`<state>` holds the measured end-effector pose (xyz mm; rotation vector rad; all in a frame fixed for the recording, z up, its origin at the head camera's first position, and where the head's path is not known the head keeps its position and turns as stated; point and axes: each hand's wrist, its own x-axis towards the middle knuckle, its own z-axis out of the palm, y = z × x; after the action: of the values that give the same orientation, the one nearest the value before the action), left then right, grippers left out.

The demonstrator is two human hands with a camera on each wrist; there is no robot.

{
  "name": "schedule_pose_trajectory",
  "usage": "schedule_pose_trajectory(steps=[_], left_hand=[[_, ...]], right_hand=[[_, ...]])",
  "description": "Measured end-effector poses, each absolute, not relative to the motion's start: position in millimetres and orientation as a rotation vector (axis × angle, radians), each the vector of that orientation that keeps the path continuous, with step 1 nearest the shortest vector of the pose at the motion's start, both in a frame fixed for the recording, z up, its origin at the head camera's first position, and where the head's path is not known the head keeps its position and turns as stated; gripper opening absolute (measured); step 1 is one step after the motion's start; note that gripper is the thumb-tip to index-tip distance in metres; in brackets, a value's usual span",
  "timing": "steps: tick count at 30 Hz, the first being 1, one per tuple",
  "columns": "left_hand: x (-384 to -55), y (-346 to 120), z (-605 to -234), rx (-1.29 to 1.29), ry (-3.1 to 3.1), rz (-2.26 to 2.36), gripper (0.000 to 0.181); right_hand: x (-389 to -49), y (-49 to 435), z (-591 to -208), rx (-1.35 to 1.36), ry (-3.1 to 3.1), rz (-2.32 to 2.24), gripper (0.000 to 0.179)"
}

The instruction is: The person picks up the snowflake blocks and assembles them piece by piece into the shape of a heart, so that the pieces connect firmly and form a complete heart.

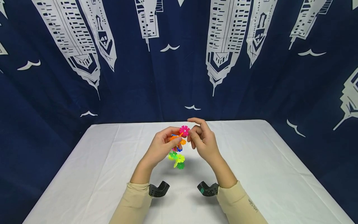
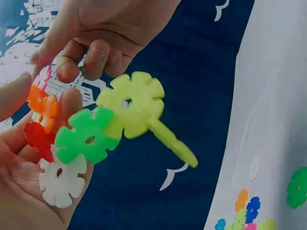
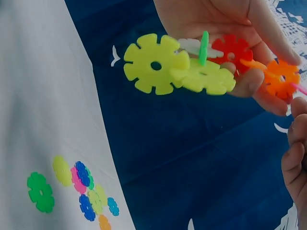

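My left hand [image 1: 160,145] holds a chain of interlocking plastic snowflake discs, its thumb and fingers around the orange discs [image 2: 49,114]. From there the chain runs through a red disc [image 2: 39,140], a white disc [image 2: 62,184] by the palm and a green disc [image 2: 87,136] to yellow discs [image 3: 156,64] at the free end. At the other end, a pink disc [image 1: 184,131] stands joined to the orange. My right hand [image 1: 206,143] pinches the pink disc's edge, with the index finger raised. Fingers partly hide the joints.
Loose discs lie on the white table [image 1: 112,174] below the hands, among them a green disc [image 3: 41,192], a yellow disc [image 3: 61,170] and a blue disc [image 3: 87,207]. A dark blue printed curtain [image 1: 156,81] hangs behind the table.
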<state>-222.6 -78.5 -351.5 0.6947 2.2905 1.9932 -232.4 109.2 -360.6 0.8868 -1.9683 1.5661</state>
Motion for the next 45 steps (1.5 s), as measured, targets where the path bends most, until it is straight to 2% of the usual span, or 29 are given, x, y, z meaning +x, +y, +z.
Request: schedule_pose_trajectory(steps=[13, 19, 24, 35, 41, 45], left_hand=[[-226.7, -83.1, -352.6, 0.791, 2.162, 2.251, 0.051], [-224.8, -83.5, -352.6, 0.793, 2.256, 2.201, 0.045], [-223.5, -82.5, -351.5, 0.714, 2.282, 2.176, 0.042], [-227.3, -82.0, -353.9, 0.683, 2.285, 2.201, 0.04], [-228.2, -81.2, -355.8, 0.682, 2.316, 2.187, 0.045], [-228.1, -80.8, -357.0, 0.669, 2.305, 2.212, 0.045]], right_hand=[[-253.6, 118.8, -382.9, 0.678, -2.512, 1.542, 0.023], [-262.8, 121.5, -404.2, 0.77, -2.851, 1.434, 0.024], [-265.4, 117.4, -420.1, 0.804, -3.068, 1.149, 0.025], [-264.8, 106.5, -438.0, 0.87, -3.146, 0.858, 0.037], [-262.4, 105.4, -439.4, 0.868, -3.142, 0.835, 0.027], [-262.5, 105.4, -440.1, 0.863, -3.132, 0.848, 0.028]])
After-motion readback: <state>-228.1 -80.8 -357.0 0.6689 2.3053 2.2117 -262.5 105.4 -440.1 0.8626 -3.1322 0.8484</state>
